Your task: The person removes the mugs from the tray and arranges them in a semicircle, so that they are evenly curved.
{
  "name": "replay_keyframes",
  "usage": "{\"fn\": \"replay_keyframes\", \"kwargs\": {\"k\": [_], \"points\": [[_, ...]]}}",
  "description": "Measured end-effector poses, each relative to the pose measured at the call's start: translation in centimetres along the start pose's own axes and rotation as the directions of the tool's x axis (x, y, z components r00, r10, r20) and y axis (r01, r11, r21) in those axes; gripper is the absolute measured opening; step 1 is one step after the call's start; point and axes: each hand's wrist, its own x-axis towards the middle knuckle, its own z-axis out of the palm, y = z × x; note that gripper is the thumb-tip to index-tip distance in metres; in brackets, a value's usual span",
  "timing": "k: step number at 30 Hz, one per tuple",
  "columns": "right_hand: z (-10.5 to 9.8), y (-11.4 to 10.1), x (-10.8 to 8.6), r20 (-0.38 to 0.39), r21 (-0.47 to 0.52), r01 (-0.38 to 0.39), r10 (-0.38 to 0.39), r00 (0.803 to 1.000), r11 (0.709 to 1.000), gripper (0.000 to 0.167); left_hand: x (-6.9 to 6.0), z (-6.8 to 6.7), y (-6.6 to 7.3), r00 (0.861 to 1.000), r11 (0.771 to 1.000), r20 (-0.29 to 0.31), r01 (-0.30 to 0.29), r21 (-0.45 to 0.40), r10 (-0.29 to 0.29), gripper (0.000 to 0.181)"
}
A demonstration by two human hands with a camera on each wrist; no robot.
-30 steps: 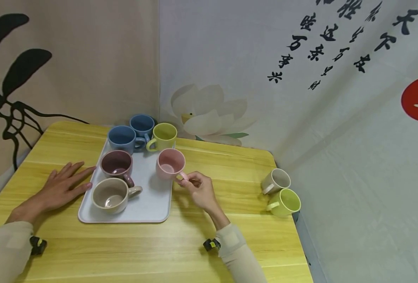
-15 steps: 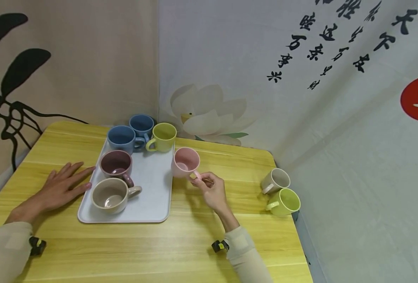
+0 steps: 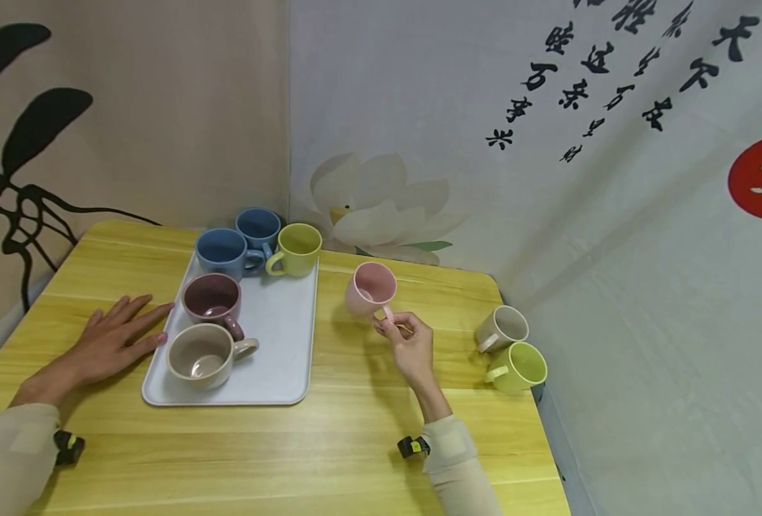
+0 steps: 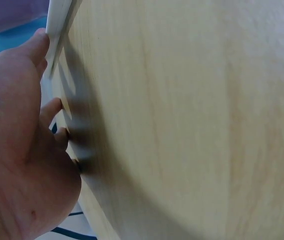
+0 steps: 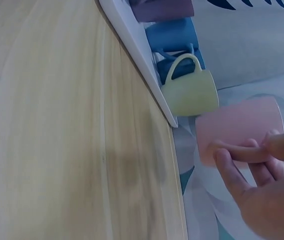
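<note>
My right hand (image 3: pixel 413 350) pinches the handle of a pink mug (image 3: pixel 370 289), held upright above the table to the right of the white tray (image 3: pixel 280 365). In the right wrist view, thumb and fingers close round the pink mug's handle (image 5: pixel 241 151). My left hand (image 3: pixel 117 337) lies with fingers spread at the tray's left edge, thumb and forefinger touching the rim. On the tray stand a beige mug (image 3: pixel 200 356), a purple mug (image 3: pixel 211 297), two blue mugs, the nearer blue mug (image 3: pixel 221 252) in front, and a yellow-green mug (image 3: pixel 299 249).
At the table's right edge stand a pale grey mug (image 3: pixel 503 328) and a lime mug (image 3: pixel 518 367), side by side. The wooden table (image 3: pixel 245 459) meets a fabric backdrop (image 3: pixel 387 86) at the back and right.
My right hand has carried the pink mug rightward, from over the tray's right side to over the bare wood. The left hand and the other mugs have stayed put.
</note>
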Motion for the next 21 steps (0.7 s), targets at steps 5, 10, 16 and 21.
{"fn": "replay_keyframes", "kwargs": {"k": [5,10,16,21], "points": [[-0.6,0.1,0.3,-0.100,-0.018,-0.031,0.029,0.995,0.999,0.012,0.1,0.1,-0.2,1.000,1.000,0.008,0.008,0.007,-0.008,0.070],[-1.2,0.2,0.4,-0.183,-0.025,-0.063,0.057,0.981,0.998,0.013,0.1,0.2,-0.2,1.000,1.000,-0.003,0.002,0.004,-0.002,0.069],[-2.2,0.5,0.7,-0.246,-0.010,-0.073,0.069,0.967,0.997,0.015,0.0,0.1,-0.1,1.000,1.000,-0.007,0.001,-0.004,-0.001,0.069],[-2.9,0.9,1.1,-0.326,0.006,-0.071,0.069,0.943,0.997,0.013,-0.1,0.1,0.0,1.000,1.000,-0.011,-0.003,-0.015,0.003,0.069]]}}
